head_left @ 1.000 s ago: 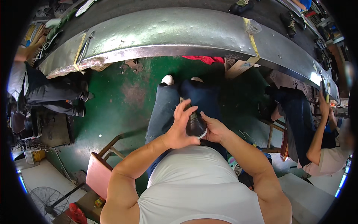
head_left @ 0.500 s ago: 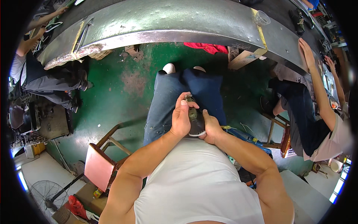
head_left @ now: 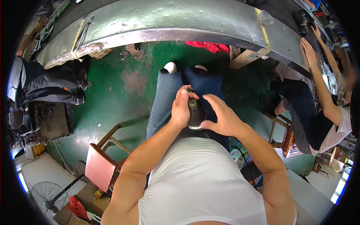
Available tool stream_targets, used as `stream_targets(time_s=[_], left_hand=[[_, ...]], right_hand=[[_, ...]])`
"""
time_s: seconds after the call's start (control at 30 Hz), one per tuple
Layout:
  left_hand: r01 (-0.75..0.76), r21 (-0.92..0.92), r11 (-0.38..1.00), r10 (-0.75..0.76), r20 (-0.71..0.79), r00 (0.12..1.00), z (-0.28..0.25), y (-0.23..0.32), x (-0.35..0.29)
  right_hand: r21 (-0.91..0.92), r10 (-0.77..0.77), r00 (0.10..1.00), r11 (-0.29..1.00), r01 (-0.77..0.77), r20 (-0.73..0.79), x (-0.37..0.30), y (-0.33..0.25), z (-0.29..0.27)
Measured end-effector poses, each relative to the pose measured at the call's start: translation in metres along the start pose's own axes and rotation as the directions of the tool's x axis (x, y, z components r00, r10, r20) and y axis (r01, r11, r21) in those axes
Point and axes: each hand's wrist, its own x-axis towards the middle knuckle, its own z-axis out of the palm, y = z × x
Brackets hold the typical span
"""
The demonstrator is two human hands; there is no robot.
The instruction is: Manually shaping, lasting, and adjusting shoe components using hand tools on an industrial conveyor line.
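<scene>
A dark shoe with an olive tongue area and a pale sole edge lies over my lap, its toe toward my body. My left hand is wrapped round the shoe's left side and its upper end, the thumb lying along it. At the shoe's right, my right hand is spread, fingers and thumb apart. Its thumb tip is beside the toe; whether it touches there I cannot tell. The shoe's underside is hidden.
Ahead runs a metal-covered bench with a clear cup at its edge. A pink-seated chair and a floor fan stand at left. Co-workers sit or stand at both sides, one with a hand on the bench.
My right hand has let go of the shoe's side and opened out to the right. The shoe and left hand have shifted slightly away from my body. Co-workers' arms have moved.
</scene>
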Motion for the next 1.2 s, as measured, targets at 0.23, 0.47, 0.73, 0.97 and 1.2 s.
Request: stream_targets(time_s=[0.23,0.47,0.73,0.97,1.2], left_hand=[[0.006,-0.034,0.999,-0.007,-0.012,1.0,0.005,0.0,0.014],[0.019,0.115,0.993,-0.073,0.487,0.871,-0.041,0.028,0.014],[-0.562,0.705,0.432,0.332,0.455,0.826,-0.05,-0.004,0.032],[-0.735,0.672,0.091,0.578,0.565,0.589,-0.029,0.071,0.041],[-0.8,0.598,0.041,0.613,0.617,0.493,-0.01,0.093,0.034]], right_hand=[[-0.127,-0.34,0.933,0.927,0.354,0.116,0.04,-0.01,-0.005],[-0.072,-0.124,0.989,0.989,0.13,0.083,0.053,-0.005,-0.016],[-0.191,-0.371,0.928,0.914,0.358,-0.038,0.039,-0.027,-0.003],[-0.25,-0.223,0.973,0.947,0.204,-0.05,-0.015,-0.013,-0.023],[-0.346,0.219,0.945,0.93,-0.126,0.244,-0.092,0.035,0.015]])
